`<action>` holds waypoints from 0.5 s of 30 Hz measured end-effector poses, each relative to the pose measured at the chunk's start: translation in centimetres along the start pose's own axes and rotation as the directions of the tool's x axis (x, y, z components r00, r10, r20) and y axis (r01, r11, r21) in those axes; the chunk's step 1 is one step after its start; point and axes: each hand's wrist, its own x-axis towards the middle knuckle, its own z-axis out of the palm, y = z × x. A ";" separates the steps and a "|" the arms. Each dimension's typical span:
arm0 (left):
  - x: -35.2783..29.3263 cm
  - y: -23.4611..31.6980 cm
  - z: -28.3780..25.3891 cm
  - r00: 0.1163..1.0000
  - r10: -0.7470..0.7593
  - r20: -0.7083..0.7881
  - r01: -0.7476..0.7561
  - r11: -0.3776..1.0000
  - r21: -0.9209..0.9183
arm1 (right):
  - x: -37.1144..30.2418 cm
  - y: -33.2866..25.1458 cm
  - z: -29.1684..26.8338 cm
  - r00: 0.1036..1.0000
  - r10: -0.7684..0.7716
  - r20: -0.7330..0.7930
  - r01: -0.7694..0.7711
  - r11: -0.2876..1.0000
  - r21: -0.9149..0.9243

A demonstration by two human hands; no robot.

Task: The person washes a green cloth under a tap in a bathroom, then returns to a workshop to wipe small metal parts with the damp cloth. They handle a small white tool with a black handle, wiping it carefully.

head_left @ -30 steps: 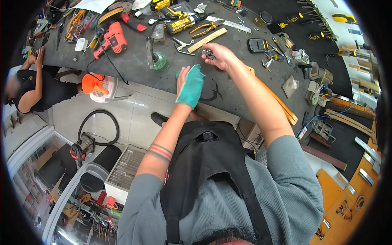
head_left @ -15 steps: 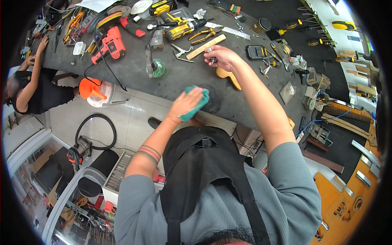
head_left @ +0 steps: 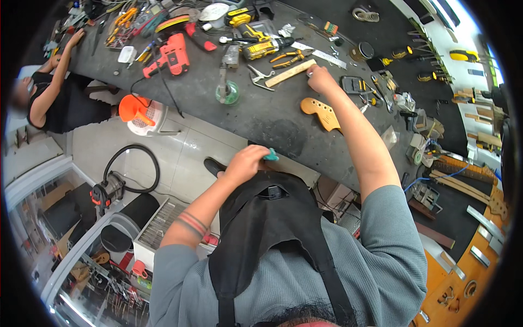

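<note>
My left hand point(head_left: 246, 164) is closed on a green cloth point(head_left: 271, 155), just off the front edge of the dark workbench point(head_left: 256, 117), close to my apron. Farther out over the bench, my right hand point(head_left: 322, 80) is closed by the right end of a flat wooden strip point(head_left: 291, 73). A small glint of metal shows at its fingertips, but the back of the hand hides the rest. Below that hand lies a wooden guitar headstock point(head_left: 321, 113) with a row of holes, its neck end partly behind my forearm. A green-tinted glass jar point(head_left: 227, 92) stands left of it.
Pliers point(head_left: 291, 57), a yellow drill point(head_left: 264, 48), a steel ruler point(head_left: 322, 55) and a red power tool point(head_left: 170, 57) crowd the bench's far side. A black cable hangs over the front edge. Another person point(head_left: 60, 101) works at far left, beside a stool point(head_left: 150, 117).
My left hand has drawn back from the bench edge toward my body with the cloth bunched smaller. My right hand has moved to the strip's end, uncovering more of the headstock. The view has shifted.
</note>
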 end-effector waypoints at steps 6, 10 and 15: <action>-6.3 0.6 -10.3 0.737 -0.657 -0.157 0.255 0.486 -0.836 | -2.4 -2.6 -0.9 0.977 -0.060 -0.204 0.016 0.977 -0.212; -11.1 4.3 -16.7 0.678 -0.682 -0.275 -0.008 0.367 -0.930 | -10.6 -8.6 -3.1 0.868 -0.332 -0.370 0.278 0.941 -0.192; -16.1 8.0 -21.5 0.694 -0.512 -0.506 -0.139 0.594 -0.792 | -24.7 -26.3 0.0 0.691 -0.676 0.256 0.375 0.638 0.673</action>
